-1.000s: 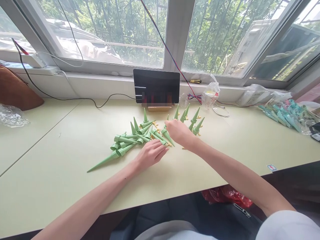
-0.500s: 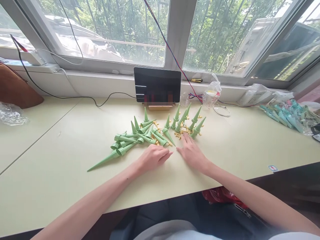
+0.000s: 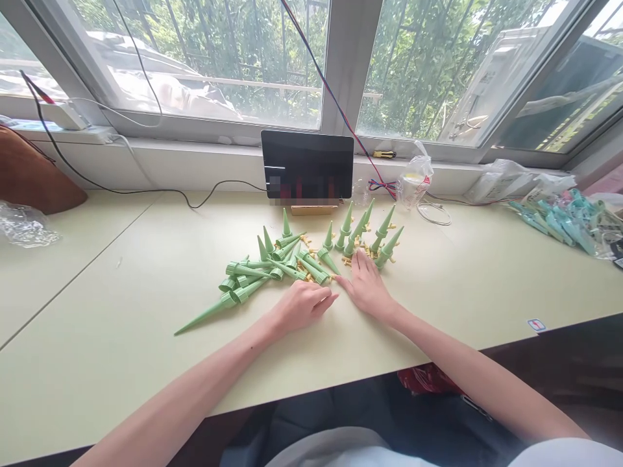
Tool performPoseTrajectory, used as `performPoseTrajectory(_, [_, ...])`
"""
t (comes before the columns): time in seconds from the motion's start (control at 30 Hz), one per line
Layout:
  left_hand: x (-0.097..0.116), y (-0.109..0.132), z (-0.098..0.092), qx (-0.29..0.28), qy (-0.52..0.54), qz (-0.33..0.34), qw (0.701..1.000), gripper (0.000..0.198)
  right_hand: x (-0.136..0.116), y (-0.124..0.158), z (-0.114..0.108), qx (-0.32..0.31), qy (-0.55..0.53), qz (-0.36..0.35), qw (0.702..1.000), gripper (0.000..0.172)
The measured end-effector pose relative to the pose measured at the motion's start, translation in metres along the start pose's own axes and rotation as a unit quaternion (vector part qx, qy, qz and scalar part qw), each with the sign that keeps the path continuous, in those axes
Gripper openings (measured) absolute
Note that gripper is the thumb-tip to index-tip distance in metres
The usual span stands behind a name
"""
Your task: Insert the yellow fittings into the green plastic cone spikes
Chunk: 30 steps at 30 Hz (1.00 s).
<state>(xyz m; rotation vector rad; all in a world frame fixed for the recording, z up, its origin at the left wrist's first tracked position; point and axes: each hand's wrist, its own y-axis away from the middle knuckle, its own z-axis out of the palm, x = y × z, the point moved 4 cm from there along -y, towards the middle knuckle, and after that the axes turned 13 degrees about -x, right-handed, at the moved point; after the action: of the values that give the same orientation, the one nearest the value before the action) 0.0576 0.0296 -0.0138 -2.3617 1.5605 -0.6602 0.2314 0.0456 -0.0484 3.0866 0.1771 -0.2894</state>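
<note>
My left hand [image 3: 302, 306] rests on the table just in front of a pile of green plastic spikes [image 3: 247, 267], its fingers curled in; nothing shows in it. My right hand [image 3: 367, 285] lies with its fingers stretched out, thumb apart, and its fingertips reach small yellow valve-like pieces [image 3: 347, 261]. Whether they touch these pieces I cannot tell. Behind it, several green spikes [image 3: 388, 246] stand upright with yellow pieces fixed in their sides. One long spike [image 3: 204, 316] points out to the left. Between my hands a tilted spike [image 3: 329, 261] has its tip toward me.
A dark tablet [image 3: 307, 165] on a cardboard stand [image 3: 314, 210] is behind the spikes. A plastic bag [image 3: 416, 178], a coiled white cable [image 3: 435, 214] and a heap of teal items [image 3: 567, 224] are to the right. A brown bag [image 3: 36, 172] and clear wrap [image 3: 26, 224] sit at the left.
My right hand has shifted slightly forward and left, its thumb now beside the tip of the tilted spike. My left hand stays in about the same place. The view has moved a little.
</note>
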Motion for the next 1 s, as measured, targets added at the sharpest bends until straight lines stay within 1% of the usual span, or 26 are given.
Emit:
performPoseTrajectory(0.2, [0.0, -0.001, -0.001, 0.002, 0.008, -0.002, 1.0, 0.043, -0.004, 0.007, -0.001, 0.002, -0.006, -0.008, 1.0, 0.074])
performPoseTrajectory(0.37, [0.0, -0.001, -0.002, 0.005, 0.013, -0.002, 1.0, 0.043, -0.014, 0.017, 0.002, -0.002, -0.033, -0.014, 0.999, 0.072])
performPoseTrajectory(0.53, [-0.001, -0.001, -0.001, -0.001, 0.015, -0.004, 1.0, 0.039, -0.03, 0.024, 0.005, -0.01, -0.046, -0.044, 0.998, 0.068])
performPoseTrajectory(0.67, [-0.001, -0.001, -0.001, -0.001, 0.01, -0.009, 1.0, 0.041, -0.037, 0.03, -0.001, 0.004, -0.052, -0.076, 0.996, 0.065])
performPoseTrajectory(0.77, [-0.001, -0.002, -0.001, 0.002, 0.011, -0.009, 1.0, 0.042, -0.029, 0.037, -0.011, 0.038, -0.048, -0.098, 0.993, 0.06])
performPoseTrajectory(0.83, [0.0, -0.002, -0.002, 0.005, 0.01, -0.008, 1.0, 0.043, -0.016, 0.043, -0.015, 0.052, -0.043, -0.089, 0.994, 0.057])
performPoseTrajectory(0.93, [0.001, -0.002, -0.001, 0.0, 0.007, -0.001, 1.0, 0.044, 0.005, 0.051, -0.012, 0.044, -0.054, -0.065, 0.995, 0.056])
performPoseTrajectory(1.0, [0.002, -0.002, 0.0, -0.01, 0.008, 0.008, 1.0, 0.044, 0.015, 0.053, -0.008, 0.032, -0.078, -0.049, 0.995, 0.057])
